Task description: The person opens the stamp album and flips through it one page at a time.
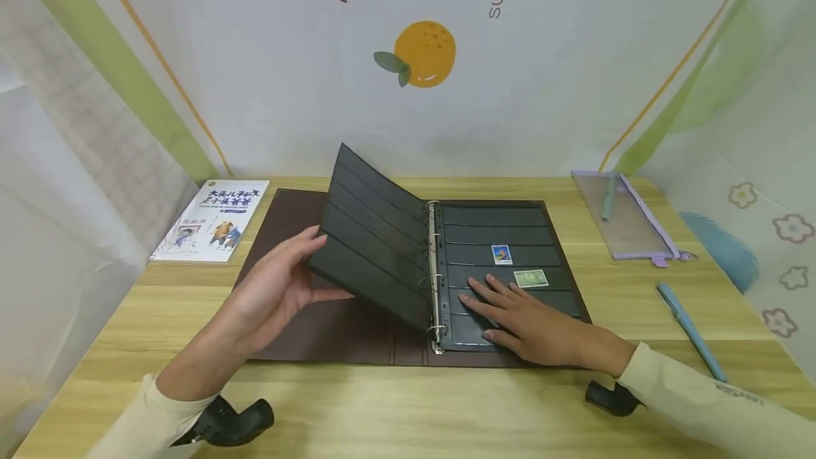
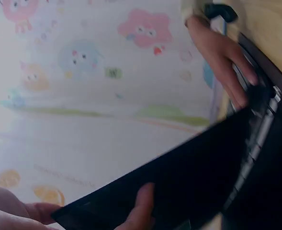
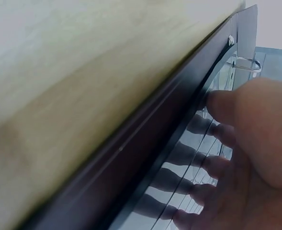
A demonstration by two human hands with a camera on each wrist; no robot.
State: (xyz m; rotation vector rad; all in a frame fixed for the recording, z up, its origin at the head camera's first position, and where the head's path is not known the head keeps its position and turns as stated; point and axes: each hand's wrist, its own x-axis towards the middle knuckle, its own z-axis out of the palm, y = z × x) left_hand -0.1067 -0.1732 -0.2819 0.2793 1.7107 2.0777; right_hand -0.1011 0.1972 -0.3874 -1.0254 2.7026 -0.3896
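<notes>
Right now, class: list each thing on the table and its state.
Ring binder: lying open.
Raised page: tilted, held by the left hand.
Flat page: lying flat, right hand on it.
Blue stamp: uncovered.
Green stamp: uncovered.
Booklet: closed, lying flat.
Mesh pouch: flat; zip unclear.
Blue pen: outside the pouch.

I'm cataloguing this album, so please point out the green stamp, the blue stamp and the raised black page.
Green stamp (image 1: 531,278): head view, middle of its face.
Blue stamp (image 1: 501,255): head view, middle of its face.
Raised black page (image 1: 376,239): head view, middle of its visible side.
</notes>
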